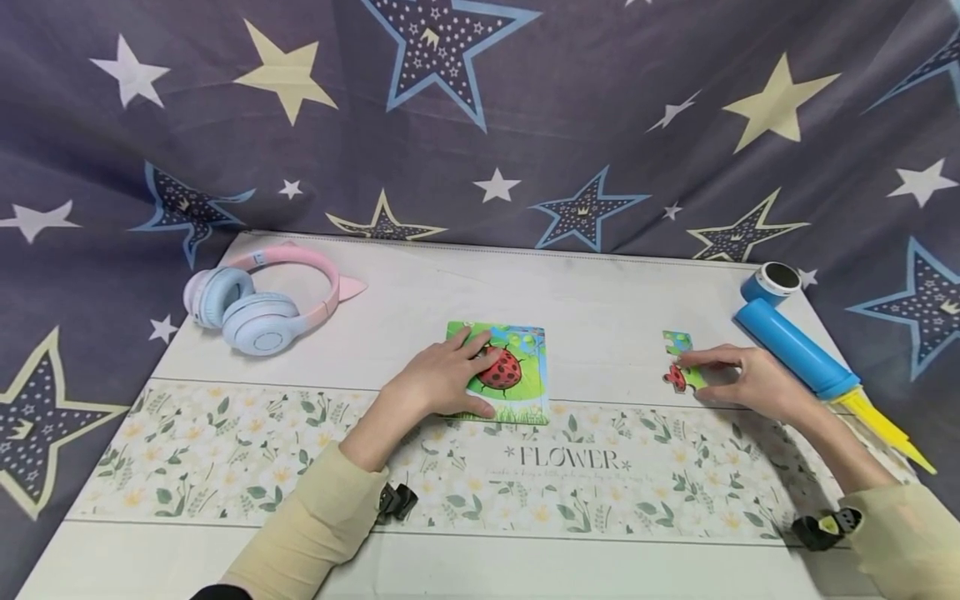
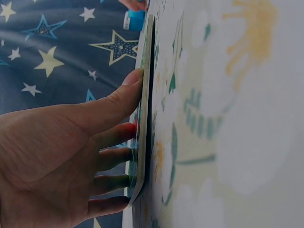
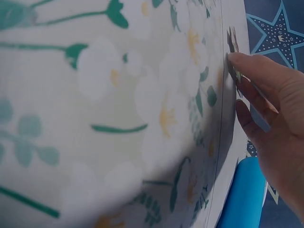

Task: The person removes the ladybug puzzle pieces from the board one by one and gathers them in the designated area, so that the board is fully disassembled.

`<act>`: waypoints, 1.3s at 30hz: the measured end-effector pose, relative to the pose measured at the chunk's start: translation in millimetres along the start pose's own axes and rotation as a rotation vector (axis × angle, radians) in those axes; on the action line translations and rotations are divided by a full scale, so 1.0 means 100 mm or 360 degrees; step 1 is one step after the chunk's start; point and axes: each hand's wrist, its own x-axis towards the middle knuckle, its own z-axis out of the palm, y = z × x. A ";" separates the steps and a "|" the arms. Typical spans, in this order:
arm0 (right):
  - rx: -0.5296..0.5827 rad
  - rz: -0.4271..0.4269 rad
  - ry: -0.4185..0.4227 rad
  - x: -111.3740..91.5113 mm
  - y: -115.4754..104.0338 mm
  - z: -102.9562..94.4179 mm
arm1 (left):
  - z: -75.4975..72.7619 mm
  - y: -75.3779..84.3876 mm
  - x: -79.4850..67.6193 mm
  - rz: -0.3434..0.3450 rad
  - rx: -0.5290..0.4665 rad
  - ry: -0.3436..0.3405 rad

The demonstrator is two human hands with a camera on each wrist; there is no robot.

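Pale-blue-and-pink over-ear headphones (image 1: 268,323) with a pointed pink ear lie at the left of the frame. At the right, a long blue plastic tube with a tapered yellow tip (image 1: 797,348) lies just below a short blue, white-rimmed cylinder (image 1: 759,289). Dark star-printed cloth (image 1: 525,158) fills the top, behind the white, floral-banded desk (image 1: 592,300).

Flat, squarish green ladybug board (image 1: 516,375), red-and-green puzzle piece (image 1: 678,379) well apart to its right.
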 end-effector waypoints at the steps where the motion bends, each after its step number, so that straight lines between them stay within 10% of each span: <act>1: 0.0000 -0.0002 -0.0002 0.00 0.00 0.00 | 0.00 0.00 0.00 0.0001 -0.0002 -0.0001; 20: -0.0062 -0.0060 0.0082 0.03 0.02 -0.07 | 0.01 0.01 0.01 0.0001 -0.0001 -0.0012; 39: 0.0693 -0.0133 0.0604 0.82 -0.73 0.16 | -0.02 0.01 -0.01 -0.0017 -0.0007 -0.0011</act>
